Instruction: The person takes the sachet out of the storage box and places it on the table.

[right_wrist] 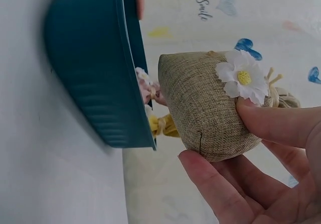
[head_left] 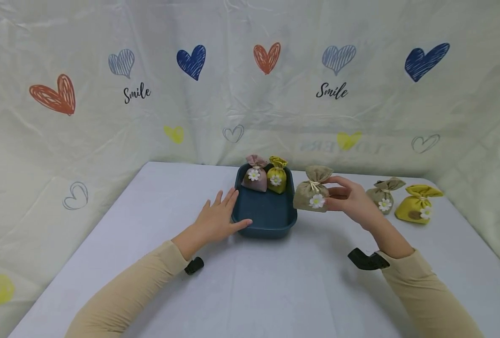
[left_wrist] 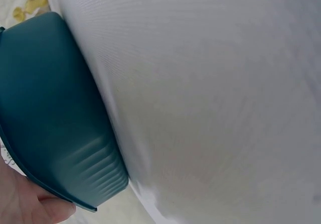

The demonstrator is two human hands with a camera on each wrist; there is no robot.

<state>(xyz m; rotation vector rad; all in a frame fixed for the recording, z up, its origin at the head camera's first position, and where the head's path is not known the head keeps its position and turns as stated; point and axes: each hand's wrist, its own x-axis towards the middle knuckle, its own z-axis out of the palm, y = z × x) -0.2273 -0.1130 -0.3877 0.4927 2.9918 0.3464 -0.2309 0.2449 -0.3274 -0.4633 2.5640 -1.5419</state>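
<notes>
A dark teal plastic basin (head_left: 263, 231) stands on the table. Inside it, at the far end, sit a pink cloth pouch (head_left: 257, 180) and a yellow cloth pouch (head_left: 277, 182), each with a white flower. My left hand (head_left: 217, 218) rests on the basin's left rim with its fingers spread and straight. Just right of the basin, my right hand (head_left: 353, 199) holds a beige drawstring pouch (head_left: 306, 196) above the table. In the right wrist view, thumb and fingers pinch this beige pouch (right_wrist: 200, 103) by its sides, near its white flower.
To the right of my right hand lie another beige pouch (head_left: 378, 197) and another yellow pouch (head_left: 412, 210) on the white table (head_left: 275, 291). A white cloth backdrop (head_left: 292, 112) printed with hearts hangs behind the table. Black straps (head_left: 366, 259) show near both wrists.
</notes>
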